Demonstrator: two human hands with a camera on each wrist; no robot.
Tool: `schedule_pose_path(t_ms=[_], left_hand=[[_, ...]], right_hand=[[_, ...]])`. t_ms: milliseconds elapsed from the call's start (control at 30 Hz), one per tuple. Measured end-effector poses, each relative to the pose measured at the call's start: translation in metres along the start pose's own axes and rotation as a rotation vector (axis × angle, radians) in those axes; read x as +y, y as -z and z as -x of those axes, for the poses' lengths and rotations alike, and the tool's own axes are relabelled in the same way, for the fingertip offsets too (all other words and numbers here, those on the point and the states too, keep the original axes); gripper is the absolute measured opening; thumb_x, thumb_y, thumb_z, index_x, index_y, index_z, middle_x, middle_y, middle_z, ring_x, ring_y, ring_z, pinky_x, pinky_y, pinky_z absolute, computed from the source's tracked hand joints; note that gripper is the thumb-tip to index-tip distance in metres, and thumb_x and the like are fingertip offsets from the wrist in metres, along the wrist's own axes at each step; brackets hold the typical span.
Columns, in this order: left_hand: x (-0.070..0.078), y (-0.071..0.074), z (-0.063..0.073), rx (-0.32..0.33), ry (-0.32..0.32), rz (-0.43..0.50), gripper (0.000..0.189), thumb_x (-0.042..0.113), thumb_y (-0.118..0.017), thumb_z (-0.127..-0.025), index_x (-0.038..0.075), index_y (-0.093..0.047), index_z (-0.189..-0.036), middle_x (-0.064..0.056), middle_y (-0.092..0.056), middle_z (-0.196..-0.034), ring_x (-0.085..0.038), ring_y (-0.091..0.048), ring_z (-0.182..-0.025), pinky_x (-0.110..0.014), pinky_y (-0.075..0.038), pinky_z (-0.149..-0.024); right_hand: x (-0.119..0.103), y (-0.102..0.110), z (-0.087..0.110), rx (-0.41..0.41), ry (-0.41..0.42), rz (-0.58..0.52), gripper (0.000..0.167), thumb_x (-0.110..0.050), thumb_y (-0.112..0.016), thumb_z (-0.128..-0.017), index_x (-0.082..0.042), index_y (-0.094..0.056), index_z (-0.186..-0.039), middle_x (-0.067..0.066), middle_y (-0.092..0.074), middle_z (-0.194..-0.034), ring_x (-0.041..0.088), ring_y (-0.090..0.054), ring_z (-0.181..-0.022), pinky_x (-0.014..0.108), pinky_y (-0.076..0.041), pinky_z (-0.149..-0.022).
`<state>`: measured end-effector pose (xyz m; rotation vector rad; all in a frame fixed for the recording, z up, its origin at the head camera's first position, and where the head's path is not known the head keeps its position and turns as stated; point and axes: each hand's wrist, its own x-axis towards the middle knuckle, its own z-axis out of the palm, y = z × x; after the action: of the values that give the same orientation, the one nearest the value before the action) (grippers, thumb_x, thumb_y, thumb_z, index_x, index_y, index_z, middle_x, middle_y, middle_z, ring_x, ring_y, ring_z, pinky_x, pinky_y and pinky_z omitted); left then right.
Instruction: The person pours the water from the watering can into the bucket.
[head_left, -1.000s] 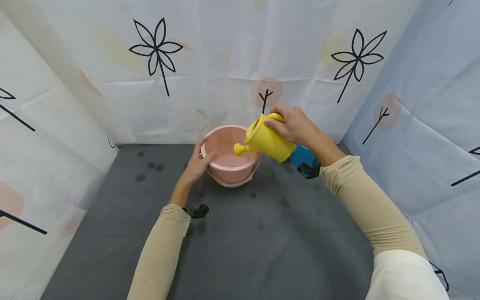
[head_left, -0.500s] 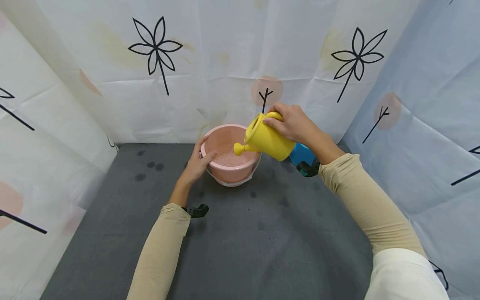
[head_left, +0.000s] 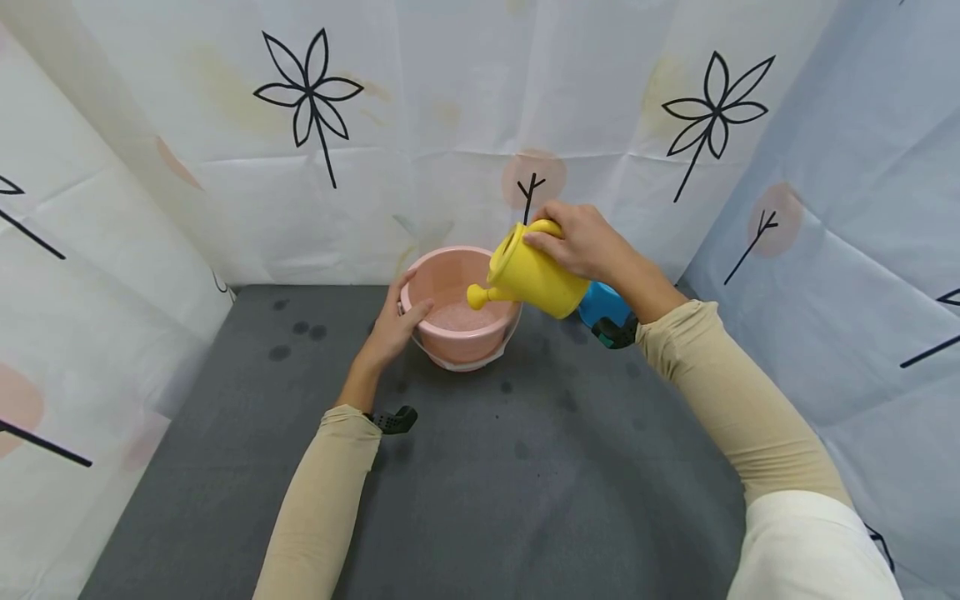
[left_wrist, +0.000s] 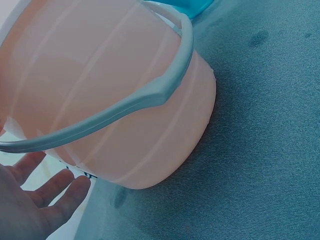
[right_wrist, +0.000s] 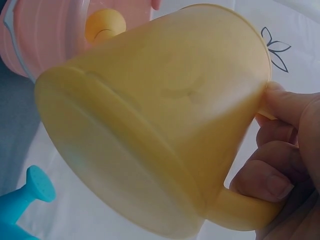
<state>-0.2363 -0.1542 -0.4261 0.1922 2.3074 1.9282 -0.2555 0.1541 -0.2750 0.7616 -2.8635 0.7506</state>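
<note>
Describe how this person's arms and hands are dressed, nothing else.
Both the left hand and the right hand are ungloved. The left arm wears a plain beige sleeve, the right a matching beige sleeve, each wrinkled at its end. A white sleeve covers the right arm higher up. Each wrist carries a dark device; the right one shows a small green patch.

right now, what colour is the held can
The can is yellow; the head view shows it best.
</note>
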Motion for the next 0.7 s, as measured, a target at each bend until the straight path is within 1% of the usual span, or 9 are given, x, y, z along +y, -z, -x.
schedule_pose_path(t_ms=[167, 400, 567, 700], left_hand=[[0.0004, 0.0002, 0.0001, -0.004, 0.001, -0.009, 0.075, 0.028, -0.059, -0.103, 0.021, -0.017, -0.164, -0.019, -0.006, -0.171, -0.036, -0.017, -0.157, -0.055, -0.03, -0.122], [-0.0008, 0.001, 0.0012, 0.01, -0.004, -0.002, 0.075, 0.028, -0.06, -0.102, 0.02, -0.018, -0.164, -0.02, -0.008, -0.17, -0.037, -0.018, -0.156, -0.055, -0.03, -0.122], [-0.0021, 0.0012, 0.0012, 0.005, 0.014, 0.01, 0.076, 0.025, -0.059, -0.102, 0.021, -0.016, -0.164, -0.021, -0.008, -0.17, -0.038, -0.028, -0.15, -0.055, -0.038, -0.114], [-0.0016, 0.0004, 0.0014, -0.002, 0.007, 0.014, 0.075, 0.025, -0.059, -0.103, 0.02, -0.015, -0.164, -0.021, -0.007, -0.17, -0.039, -0.027, -0.151, -0.055, -0.037, -0.113]], right_hand=[[-0.0002, 0.0008, -0.0001, -0.006, 0.0, 0.0, 0.024, -0.025, -0.06, -0.104, -0.002, -0.059, -0.112, 0.014, -0.059, -0.089, 0.025, -0.053, -0.077, 0.034, -0.046, -0.071], [-0.0026, 0.0007, -0.0007, -0.01, 0.007, 0.0, 0.024, -0.025, -0.06, -0.104, -0.002, -0.059, -0.112, 0.014, -0.059, -0.091, 0.026, -0.053, -0.078, 0.035, -0.046, -0.072], [-0.0032, -0.0003, -0.0003, -0.012, -0.002, 0.002, 0.024, -0.025, -0.06, -0.104, -0.002, -0.059, -0.112, 0.014, -0.059, -0.091, 0.026, -0.053, -0.078, 0.035, -0.046, -0.072], [-0.0027, -0.0004, 0.0007, -0.007, -0.017, 0.006, 0.024, -0.025, -0.06, -0.104, -0.002, -0.058, -0.112, 0.014, -0.058, -0.09, 0.026, -0.053, -0.078, 0.036, -0.046, -0.073]])
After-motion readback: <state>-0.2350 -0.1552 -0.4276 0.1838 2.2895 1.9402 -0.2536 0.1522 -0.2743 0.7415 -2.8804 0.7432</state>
